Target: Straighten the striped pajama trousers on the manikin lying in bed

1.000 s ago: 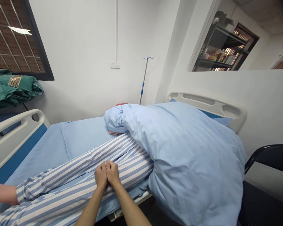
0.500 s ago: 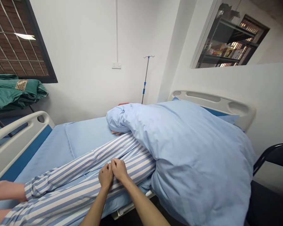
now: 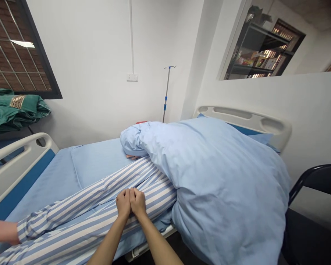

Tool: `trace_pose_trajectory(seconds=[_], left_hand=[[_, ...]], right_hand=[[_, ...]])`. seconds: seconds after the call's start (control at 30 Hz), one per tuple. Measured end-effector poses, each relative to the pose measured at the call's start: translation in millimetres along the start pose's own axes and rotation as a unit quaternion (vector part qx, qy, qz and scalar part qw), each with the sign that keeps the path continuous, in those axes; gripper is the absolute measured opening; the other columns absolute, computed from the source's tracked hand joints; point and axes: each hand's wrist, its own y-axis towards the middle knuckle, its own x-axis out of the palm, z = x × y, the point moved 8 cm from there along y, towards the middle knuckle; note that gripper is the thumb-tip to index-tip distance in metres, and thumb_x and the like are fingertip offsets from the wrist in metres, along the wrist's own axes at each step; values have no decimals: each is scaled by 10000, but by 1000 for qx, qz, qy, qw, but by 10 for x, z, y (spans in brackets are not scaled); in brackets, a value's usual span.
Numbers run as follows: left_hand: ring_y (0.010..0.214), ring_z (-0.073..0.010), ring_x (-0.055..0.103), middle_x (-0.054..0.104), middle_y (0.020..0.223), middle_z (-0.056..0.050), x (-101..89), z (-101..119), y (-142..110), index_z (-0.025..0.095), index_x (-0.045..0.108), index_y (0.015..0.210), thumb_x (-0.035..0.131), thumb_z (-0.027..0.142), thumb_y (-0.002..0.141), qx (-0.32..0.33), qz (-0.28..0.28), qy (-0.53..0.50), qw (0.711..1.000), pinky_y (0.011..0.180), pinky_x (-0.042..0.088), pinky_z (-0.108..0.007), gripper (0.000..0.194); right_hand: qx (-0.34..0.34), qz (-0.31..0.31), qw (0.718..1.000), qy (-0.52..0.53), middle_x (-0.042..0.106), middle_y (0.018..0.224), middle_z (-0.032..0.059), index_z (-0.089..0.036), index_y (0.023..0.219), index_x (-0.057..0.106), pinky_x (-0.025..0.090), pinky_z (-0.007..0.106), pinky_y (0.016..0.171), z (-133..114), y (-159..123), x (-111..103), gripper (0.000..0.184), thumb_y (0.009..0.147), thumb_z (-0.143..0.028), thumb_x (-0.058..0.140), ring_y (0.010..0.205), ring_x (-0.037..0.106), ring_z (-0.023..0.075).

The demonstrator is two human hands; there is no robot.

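My left hand (image 3: 123, 202) and my right hand (image 3: 137, 202) are both closed into fists, side by side and touching. No object shows in either one. They are over the near thigh of a person lying on the bed, whose legs are in blue-and-white striped trousers (image 3: 99, 217). Whether the fists press on the cloth or hover just above it, I cannot tell. A light blue quilt (image 3: 217, 176) covers the person's upper body and hangs over the bed's near side. The person's fingers (image 3: 132, 157) peek out from under the quilt's far edge.
The bed has a footboard (image 3: 22, 158) at left and a headboard (image 3: 245, 114) at right. An IV pole (image 3: 167, 92) stands behind it by the wall. A black chair (image 3: 317, 206) is at the right, and green cloth (image 3: 13, 114) lies piled at the left.
My view has turned slightly right, so the room has shifted left. My right hand, tilted and slightly higher before, is now level and straight alongside my left. Both hands remain closed over the thigh.
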Motion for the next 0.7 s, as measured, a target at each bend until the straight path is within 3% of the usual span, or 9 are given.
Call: trace_pose_trajectory(seconds=[0.1,0.27,0.4,0.57,0.7], left_hand=[[548,-117,454,564,529,-13,79,-9,-23,188,496,532,308,425,847,-17,3,-55,998,547,307,-237,437],[602,-125,494,627,634,-39,145,-36,-55,185,566,618,339,397,852,26,-1,-6,1000,587,297,-241,389],[611,-130,505,636,661,-55,144,-50,-59,180,564,646,332,336,853,43,-1,4,999,591,291,-238,348],[616,-134,510,649,685,-57,151,-40,-77,186,574,636,324,339,851,25,-17,20,999,577,275,-237,363],[633,-137,518,648,676,-53,134,28,-101,190,557,606,312,356,856,39,-5,39,998,589,278,-236,387]], right_hand=[[15,8,999,48,567,535,17,-193,567,521,266,242,532,37,18,-17,434,907,-356,305,519,467,125],[18,-4,997,77,566,543,9,-182,572,520,279,222,519,70,28,30,429,905,-358,316,521,467,114],[-8,-48,999,20,593,552,19,-179,560,537,255,230,518,-8,73,32,437,906,-322,311,520,473,111],[-78,-78,988,-107,647,616,31,-191,616,593,208,267,545,-143,181,-118,384,899,-299,356,543,495,114],[-77,-69,987,-126,656,631,29,-192,641,598,206,271,561,-27,196,-168,389,913,-283,336,565,518,114]])
